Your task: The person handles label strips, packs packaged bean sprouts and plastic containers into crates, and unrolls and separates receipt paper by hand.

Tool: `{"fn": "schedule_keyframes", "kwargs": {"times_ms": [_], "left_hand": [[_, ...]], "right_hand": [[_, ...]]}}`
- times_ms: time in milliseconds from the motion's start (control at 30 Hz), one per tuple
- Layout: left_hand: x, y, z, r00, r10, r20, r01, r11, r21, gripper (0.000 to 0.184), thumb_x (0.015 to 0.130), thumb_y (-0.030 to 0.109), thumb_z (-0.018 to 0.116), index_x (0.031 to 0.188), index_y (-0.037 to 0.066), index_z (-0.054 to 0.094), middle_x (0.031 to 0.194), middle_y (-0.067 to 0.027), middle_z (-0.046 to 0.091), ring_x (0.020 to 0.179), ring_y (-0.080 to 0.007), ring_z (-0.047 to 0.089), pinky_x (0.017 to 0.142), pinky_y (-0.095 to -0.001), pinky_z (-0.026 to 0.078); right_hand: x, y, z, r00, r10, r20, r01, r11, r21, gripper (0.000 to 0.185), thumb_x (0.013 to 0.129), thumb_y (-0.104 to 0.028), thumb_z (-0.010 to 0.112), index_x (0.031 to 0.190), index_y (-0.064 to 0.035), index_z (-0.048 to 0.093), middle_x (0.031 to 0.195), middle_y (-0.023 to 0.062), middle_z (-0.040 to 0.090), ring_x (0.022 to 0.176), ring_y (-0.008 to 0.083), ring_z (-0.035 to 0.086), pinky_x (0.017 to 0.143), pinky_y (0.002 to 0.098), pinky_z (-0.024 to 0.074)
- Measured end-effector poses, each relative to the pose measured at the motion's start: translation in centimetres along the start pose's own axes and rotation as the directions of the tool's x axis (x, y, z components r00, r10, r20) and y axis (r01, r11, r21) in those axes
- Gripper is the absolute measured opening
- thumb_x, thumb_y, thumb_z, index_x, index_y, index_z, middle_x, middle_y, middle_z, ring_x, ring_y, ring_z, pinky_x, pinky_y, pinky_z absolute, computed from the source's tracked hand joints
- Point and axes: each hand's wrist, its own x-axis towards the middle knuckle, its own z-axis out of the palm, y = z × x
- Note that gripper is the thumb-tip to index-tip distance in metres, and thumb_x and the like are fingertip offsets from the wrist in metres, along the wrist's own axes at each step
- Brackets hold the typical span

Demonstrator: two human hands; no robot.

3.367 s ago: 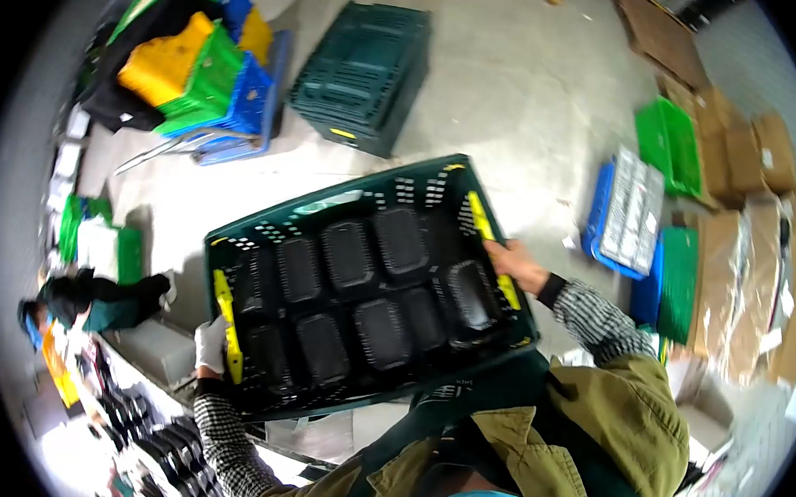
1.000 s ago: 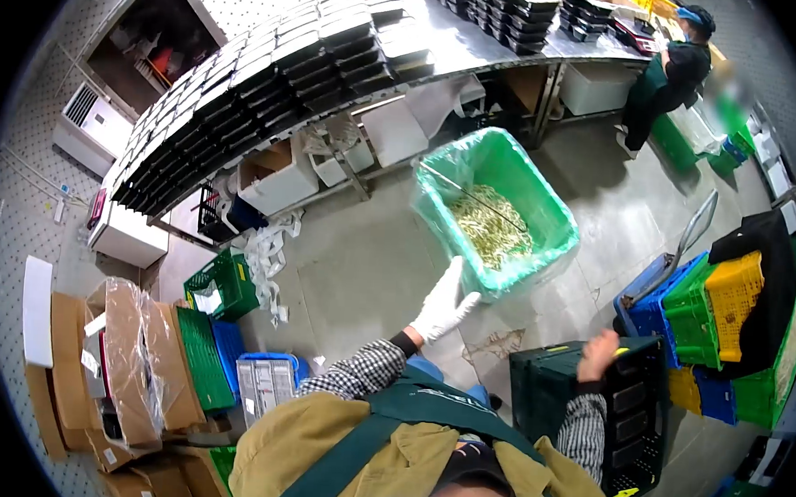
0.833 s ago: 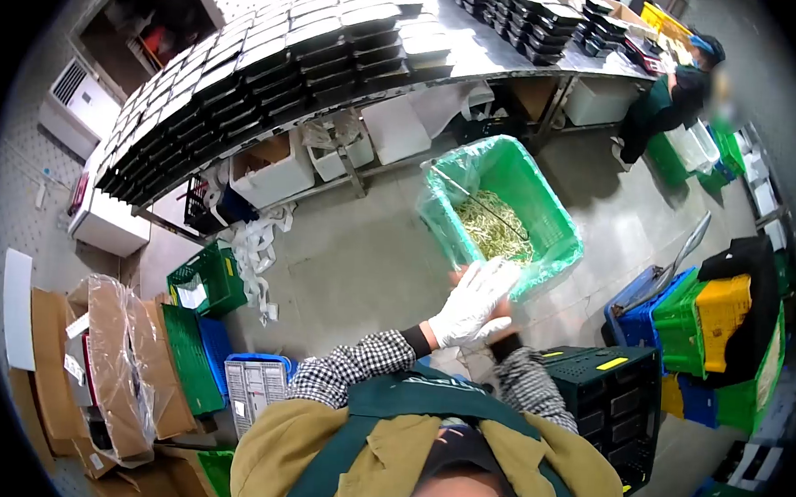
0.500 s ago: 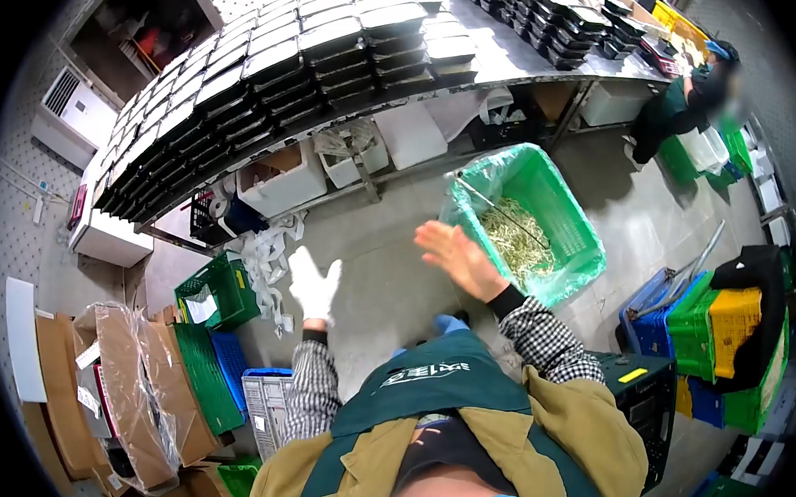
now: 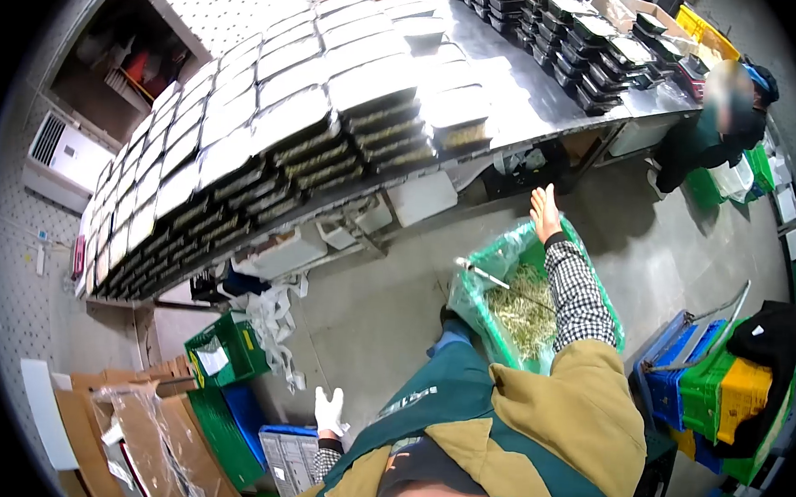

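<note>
Green film-lined rectangular plastic bin (image 5: 534, 254) lies near right, your bare right hand (image 5: 546, 213) and white-gloved left hand (image 5: 328, 411) open, empty, seemingly an unladen step; gripping needs reach.

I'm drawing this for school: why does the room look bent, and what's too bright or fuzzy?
Head view: probably a wide lens, curving the table and blackening the corners; head view: glare whitens the box lids; head view: a fuzzy patch covers part of the other person.

Right arm (image 5: 580, 299) outstretched forward, right hand (image 5: 545, 211) open — left hand (image 5: 328, 412), gloved, held low, also open.
</note>
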Motion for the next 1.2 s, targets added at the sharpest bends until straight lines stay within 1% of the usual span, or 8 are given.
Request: {"fn": "schedule_keyframes", "kwargs": {"times_ms": [100,267,367,500,567,800,900,1200], "left_hand": [[4.5,5.1,3.3,0.951,0.290,0.103,-0.301,0.947,0.117,0.066,0.087,0.025,0.063,0.140,0.001,0.033,0.136,-0.0216,0.045,0.116,-0.0258,0.052,0.092,-0.0329,0.044],[3.8,12.0,4.9,0.973,0.169,0.159,-0.173,0.985,0.012,0.066,0.087,0.022,0.064,0.142,0.005,0.032,0.135,-0.0188,0.046,0.090,-0.0169,0.058,0.078,-0.0284,0.049],[3.5,9.6,3.4,0.990,0.098,0.096,-0.117,0.971,0.208,0.067,0.086,0.022,0.064,0.139,-0.003,0.032,0.135,-0.0217,0.046,0.123,-0.0268,0.047,0.102,-0.0321,0.038],[-3.2,28.9,1.1,0.997,0.020,0.069,-0.047,0.905,0.422,0.047,0.086,0.025,0.050,0.125,-0.001,0.048,0.125,-0.0216,0.051,0.118,-0.0383,0.044,0.101,-0.0382,0.036],[-1.1,15.8,2.7,0.987,-0.159,-0.022,0.161,0.969,0.187,0.069,0.090,0.038,0.052,0.140,-0.003,0.030,0.137,-0.0250,0.041,0.130,-0.0341,0.038,0.107,-0.0351,0.031],[1.7,14.4,3.0,0.966,-0.229,0.123,0.219,0.972,0.083,0.074,0.087,0.040,0.054,0.143,0.001,0.025,0.141,-0.0242,0.037,0.129,-0.0351,0.040,0.107,-0.0370,0.033],[2.1,12.7,1.1,0.971,-0.234,0.051,0.229,0.969,0.098,0.075,0.087,0.039,0.054,0.144,0.001,0.022,0.142,-0.0239,0.035,0.130,-0.0360,0.038,0.107,-0.0376,0.032],[3.1,2.9,-9.4,0.988,-0.152,-0.041,0.147,0.984,-0.101,0.077,0.088,0.042,0.052,0.145,0.003,0.018,0.145,-0.0238,0.030,0.131,-0.0380,0.034,0.109,-0.0395,0.028]], "right_hand": [[10.2,-3.6,2.4,0.997,-0.075,0.022,0.077,0.992,-0.099,0.084,0.091,-0.066,0.028,0.147,-0.0036,0.016,0.154,0.0112,0.017,0.143,0.0229,0.013,0.114,0.0402,0.0082],[27.6,-4.3,4.8,0.989,-0.130,0.067,0.139,0.975,-0.171,0.077,0.094,-0.058,0.028,0.146,-0.0024,0.017,0.153,0.0130,0.017,0.142,0.0229,0.015,0.113,0.0403,0.0099],[35.0,-4.6,4.2,0.991,-0.083,0.108,0.098,0.985,-0.143,0.076,0.095,-0.057,0.029,0.146,-0.0026,0.017,0.153,0.0137,0.019,0.141,0.0235,0.017,0.113,0.0408,0.0124],[43.7,-4.4,4.1,0.982,0.069,0.173,-0.065,0.998,-0.028,0.074,0.095,-0.054,0.031,0.146,-0.0028,0.017,0.152,0.0146,0.020,0.141,0.0243,0.019,0.113,0.0413,0.0157],[45.6,-4.2,4.6,0.980,0.116,0.164,-0.119,0.993,0.012,0.073,0.095,-0.053,0.032,0.146,-0.0029,0.017,0.152,0.0150,0.021,0.140,0.0247,0.021,0.113,0.0416,0.0173],[35.3,-6.7,-2.8,0.986,-0.023,-0.164,0.051,0.984,0.173,0.068,0.096,-0.051,0.026,0.146,-0.0059,0.018,0.153,0.0128,0.016,0.141,0.0272,0.017,0.116,0.0426,0.0135],[29.7,-3.0,-9.6,0.918,0.040,-0.395,-0.065,0.997,-0.051,0.063,0.095,-0.048,0.029,0.142,-0.0066,0.025,0.146,0.0094,0.022,0.133,0.0259,0.022,0.109,0.0420,0.0184],[8.9,17.9,11.3,0.843,0.432,-0.322,-0.534,0.751,-0.390,0.046,0.095,-0.043,0.036,0.126,-0.0106,0.043,0.114,0.0038,0.042,0.099,0.0185,0.038,0.081,0.0369,0.0309]]}}
